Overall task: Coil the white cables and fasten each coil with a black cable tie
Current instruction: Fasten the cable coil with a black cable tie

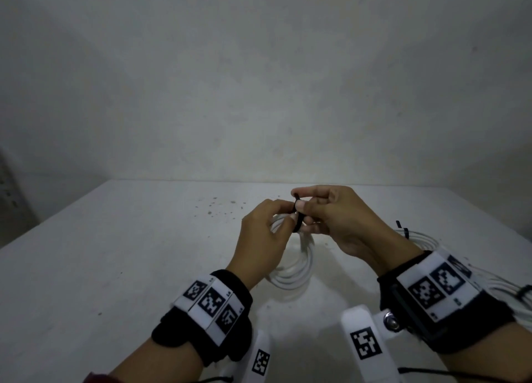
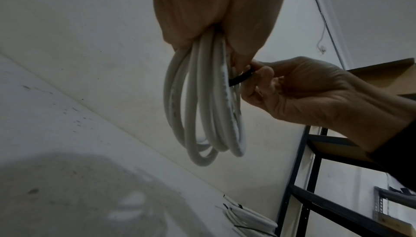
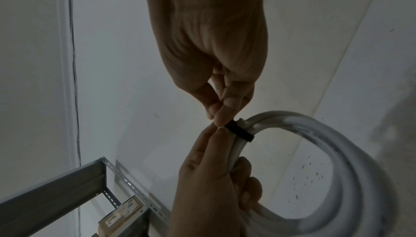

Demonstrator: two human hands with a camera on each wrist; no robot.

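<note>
Right now the biggest thing in play is the white table (image 1: 100, 267), with both hands raised over its middle. Hanging from them is the cable coil (image 1: 290, 270), its lower loops sagging toward six o'clock just above the tabletop. At about four o'clock from it, well apart, lies a pile of tied coils (image 1: 426, 238) with black tie tails sticking up.

The left hand (image 1: 259, 238) has its fingers curled round the top of the coil, bunching the loops. The right hand (image 1: 339, 221) pinches the black tie (image 3: 239, 131) between thumb and fingertip; the tie wraps the bundle at the coil's twelve o'clock.

Likely trouble starts with the coil: if the left hand's grip eases, the stiff loops could spring apart and the bundle would have to be regathered. One strand might also stay outside the band, since the loops fan out below the hand. Smallest but most probable, the tie's end could slip from that narrow pinch while it is being cinched, leaving the band loose; whether it is already locked I cannot tell.
</note>
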